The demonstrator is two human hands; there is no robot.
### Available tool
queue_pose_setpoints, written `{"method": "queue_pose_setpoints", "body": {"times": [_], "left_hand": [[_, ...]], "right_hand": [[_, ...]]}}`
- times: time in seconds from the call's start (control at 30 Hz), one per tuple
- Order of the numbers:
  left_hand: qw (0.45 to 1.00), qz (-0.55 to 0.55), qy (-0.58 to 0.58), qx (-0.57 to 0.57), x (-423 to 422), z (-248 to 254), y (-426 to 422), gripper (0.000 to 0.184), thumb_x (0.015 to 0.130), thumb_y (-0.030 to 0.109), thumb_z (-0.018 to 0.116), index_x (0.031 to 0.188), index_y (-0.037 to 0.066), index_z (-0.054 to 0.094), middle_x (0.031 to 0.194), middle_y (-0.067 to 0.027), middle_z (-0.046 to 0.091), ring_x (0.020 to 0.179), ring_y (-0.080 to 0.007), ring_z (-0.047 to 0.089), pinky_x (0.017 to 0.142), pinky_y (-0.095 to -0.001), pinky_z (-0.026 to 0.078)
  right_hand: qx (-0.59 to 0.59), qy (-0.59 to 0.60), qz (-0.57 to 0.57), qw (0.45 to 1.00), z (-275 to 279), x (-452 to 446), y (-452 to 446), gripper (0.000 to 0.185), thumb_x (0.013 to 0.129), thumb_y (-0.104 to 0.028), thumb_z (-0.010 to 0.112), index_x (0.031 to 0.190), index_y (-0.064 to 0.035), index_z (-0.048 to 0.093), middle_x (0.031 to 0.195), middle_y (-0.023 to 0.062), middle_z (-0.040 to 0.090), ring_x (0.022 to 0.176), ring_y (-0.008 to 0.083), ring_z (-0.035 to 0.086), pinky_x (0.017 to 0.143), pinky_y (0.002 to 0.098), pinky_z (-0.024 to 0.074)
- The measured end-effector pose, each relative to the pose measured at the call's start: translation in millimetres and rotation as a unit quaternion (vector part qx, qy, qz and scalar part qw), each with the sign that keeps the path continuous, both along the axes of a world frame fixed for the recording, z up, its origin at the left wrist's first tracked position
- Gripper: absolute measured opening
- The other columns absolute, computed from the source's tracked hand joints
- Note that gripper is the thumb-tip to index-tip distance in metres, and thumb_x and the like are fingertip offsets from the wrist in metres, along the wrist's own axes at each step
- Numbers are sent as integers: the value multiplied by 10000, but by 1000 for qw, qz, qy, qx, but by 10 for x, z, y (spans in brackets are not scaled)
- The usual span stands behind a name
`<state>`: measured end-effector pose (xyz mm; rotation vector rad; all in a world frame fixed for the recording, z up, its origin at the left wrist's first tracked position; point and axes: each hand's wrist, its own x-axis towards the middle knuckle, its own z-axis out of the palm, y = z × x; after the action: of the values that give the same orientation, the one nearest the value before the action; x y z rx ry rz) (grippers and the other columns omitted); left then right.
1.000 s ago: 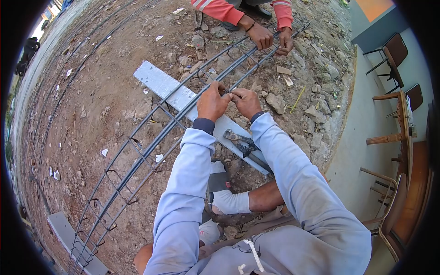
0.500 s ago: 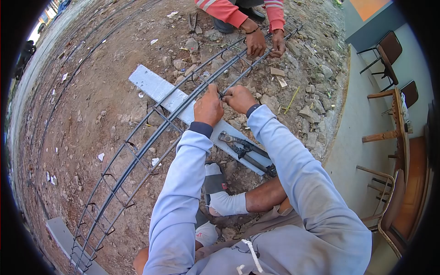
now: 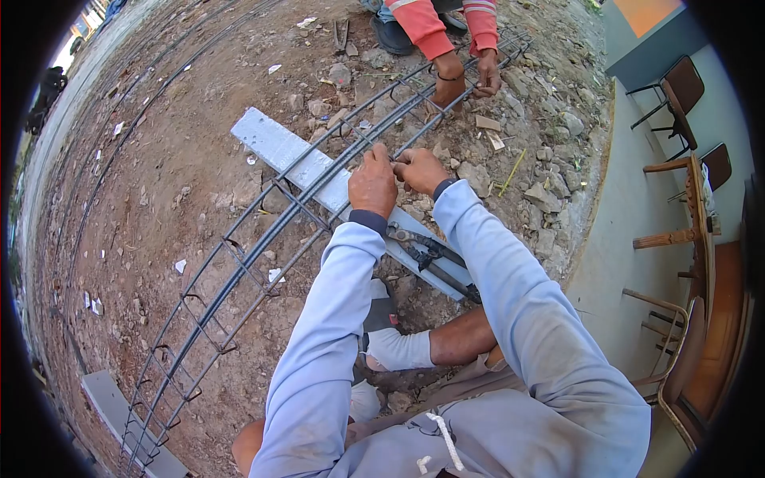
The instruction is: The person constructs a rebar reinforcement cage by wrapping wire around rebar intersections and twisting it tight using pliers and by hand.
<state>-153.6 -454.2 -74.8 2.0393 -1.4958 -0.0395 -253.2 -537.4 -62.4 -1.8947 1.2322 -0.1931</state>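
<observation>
A long rebar cage (image 3: 239, 271), made of steel bars with bent stirrups, runs diagonally across the view. My left hand (image 3: 373, 185) is closed on its near bar, fingertips gripping where a stirrup meets it. Right beside it, my right hand (image 3: 422, 171) is pinched closed at the same joint; what lies between its fingertips is too small and hidden to name. Under the cage lies a grey-white plank (image 3: 279, 151). A long-handled cutter (image 3: 430, 253) rests on the plank's near end, below my hands.
A co-worker's hands (image 3: 488, 73) work at the cage's far end. Another board (image 3: 103, 394) supports the cage at lower left. Loose bars (image 3: 159, 84) lie on the left, stones (image 3: 542, 199) on the right. Chairs (image 3: 681, 84) and a wooden table (image 3: 700, 203) stand along the right side.
My left hand has turned, its fingers now reaching further over the bar, while my right hand stays near the same joint. The co-worker's nearer hand has dipped lower into the cage.
</observation>
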Motion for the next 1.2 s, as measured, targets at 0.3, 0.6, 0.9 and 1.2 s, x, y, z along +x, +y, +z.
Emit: {"method": "queue_pose_setpoints", "body": {"times": [0.3,0.6,0.9,1.2], "left_hand": [[996,9,-11,89,9,113,-6,289,805,179,596,973,37,408,714,-181,636,697,-319,655,595,-396,512],[978,13,157,137,143,234,-67,381,748,194,582,987,-66,439,835,-313,624,816,-455,617,740,-509,475],[980,43,163,109,-37,204,-50,653,779,179,546,1286,-153,304,892,-288,639,919,-400,616,1068,-462,241],[962,113,240,63,-117,88,-47,723,759,152,532,1374,-91,237,916,-244,656,1032,-352,589,1103,-518,74]], "right_hand": [[-254,96,81,959,30,19,151,240,824,-250,592,851,-13,613,876,201,645,862,367,623,775,446,491],[-370,132,135,910,-171,-29,170,214,829,-228,566,894,-39,490,790,187,623,719,359,643,634,464,514],[-276,120,125,945,-68,-12,151,209,855,-224,527,901,-21,543,890,211,638,857,369,631,744,460,502],[-161,20,13,987,-87,5,114,298,869,-305,530,841,-21,616,879,218,635,857,404,597,771,480,458]]}}
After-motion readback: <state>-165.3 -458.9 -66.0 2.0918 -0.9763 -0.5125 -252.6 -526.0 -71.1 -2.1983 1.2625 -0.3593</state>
